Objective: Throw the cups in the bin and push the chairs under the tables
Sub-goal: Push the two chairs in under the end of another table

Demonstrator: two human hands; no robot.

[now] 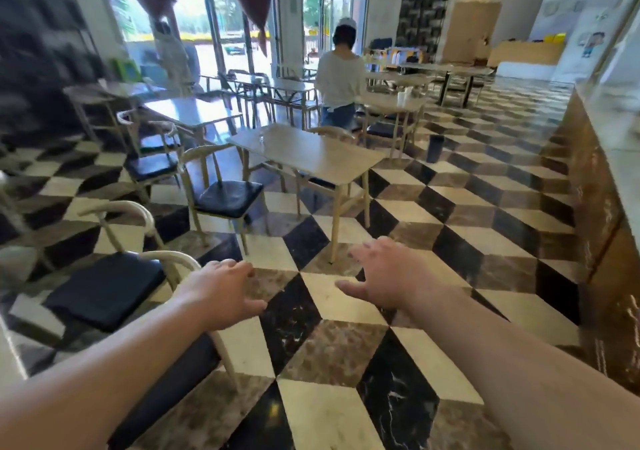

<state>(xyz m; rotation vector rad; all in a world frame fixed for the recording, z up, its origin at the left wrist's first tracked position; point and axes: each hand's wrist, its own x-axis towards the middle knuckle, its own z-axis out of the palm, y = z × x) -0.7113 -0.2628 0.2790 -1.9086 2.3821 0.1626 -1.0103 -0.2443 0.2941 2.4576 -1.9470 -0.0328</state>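
Pale wooden chair with black seat cushion (104, 287) at lower left of frame, apart from light wooden table (311, 155) at centre. Left hand (221, 294) just beside its curved backrest, fingers loose, empty. Right hand (384, 273) spread, empty, above checkered floor (346, 345). Dark cylindrical bin (435, 148) right of table.

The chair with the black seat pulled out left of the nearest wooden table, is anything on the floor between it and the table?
Nothing visible. Only bare checkered floor lies between the chair and the table.
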